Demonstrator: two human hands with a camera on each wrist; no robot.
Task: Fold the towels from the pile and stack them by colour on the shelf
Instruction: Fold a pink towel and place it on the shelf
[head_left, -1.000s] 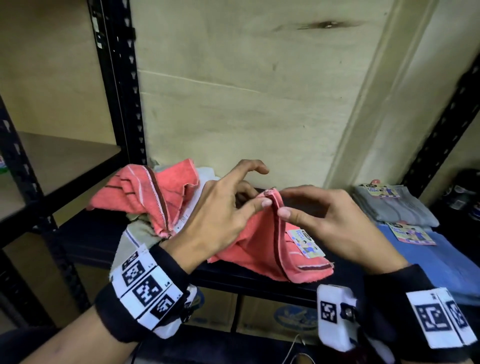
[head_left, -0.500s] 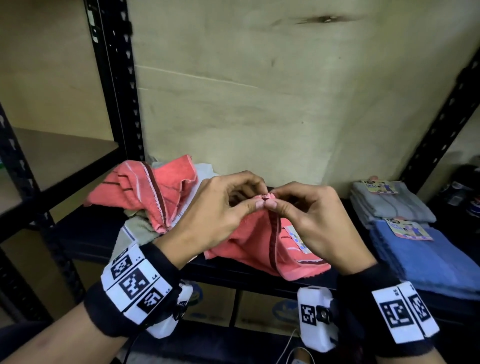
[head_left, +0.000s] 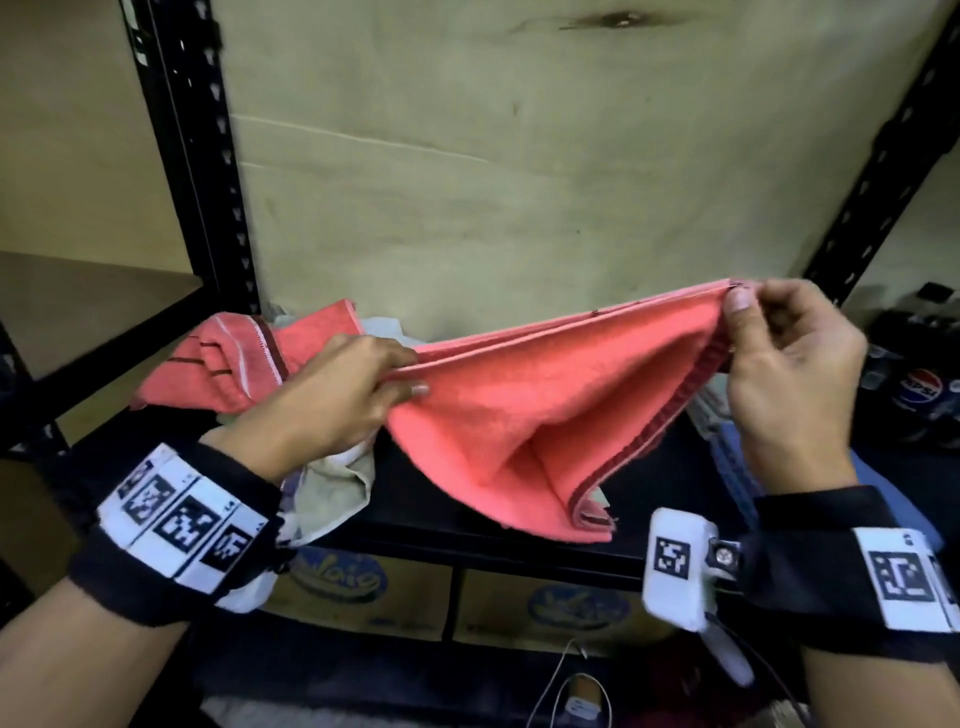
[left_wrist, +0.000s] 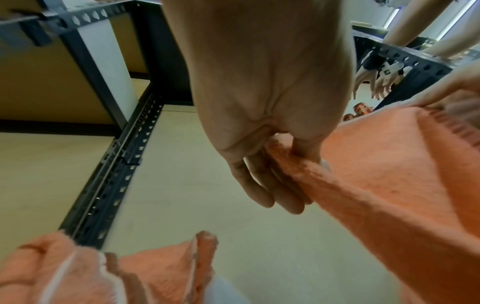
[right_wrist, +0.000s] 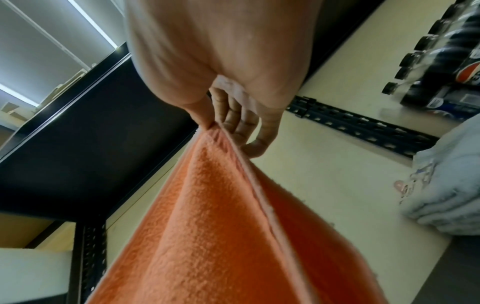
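Coral towel (head_left: 545, 410) doubled, stretched above black shelf (head_left: 467, 514). Left hand (head_left: 343, 400) pinches left end of top edge; right hand (head_left: 789, 374) pinches right corners. Soft, light, limp; sags mid-span. Hold corners, keep edges aligned.

Shelf (head_left: 498, 514) mid bare; towel pile (head_left: 218, 369) blocks L, folded stacks (right_wrist: 451, 185) block R.
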